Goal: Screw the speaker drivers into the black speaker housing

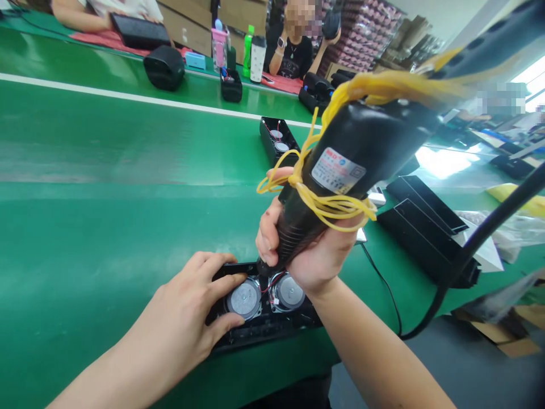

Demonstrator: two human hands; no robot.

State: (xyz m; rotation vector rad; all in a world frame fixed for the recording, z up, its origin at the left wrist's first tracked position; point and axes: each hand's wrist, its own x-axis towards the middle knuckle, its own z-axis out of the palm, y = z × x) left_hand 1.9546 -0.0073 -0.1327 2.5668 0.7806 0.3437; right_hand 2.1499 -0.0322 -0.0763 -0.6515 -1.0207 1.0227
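Right hand (315, 261): the grip is closed around the black handle of a power screwdriver (370, 142), which leans, its nose pointing down. Yellow bands (336, 215) are wound around the tool, and a printed label (338, 170) faces the viewer. The nose stands over the gap between two speakers, near the far side of an open black box (255, 339); contact at the tip cannot be confirmed.

Left hand (187, 307): the grip is spread over the left end of the box, fingers at the far edge and beside the left speaker (244, 299), thumb at that speaker's near rim. Whether it clamps firmly cannot be told.

The box lies on the green counter (106, 238), close to the near edge, directly under both hands. The right speaker (291, 292) sits inside, partly behind the right wrist, with a red wire and a small white plug (276, 302) beside it.

Farther off, a second box (268, 142) holds two round speakers. Dark panels (430, 244) lie to the right. Across the counter, a person in a dark top (296, 59) raises a black object (331, 24).
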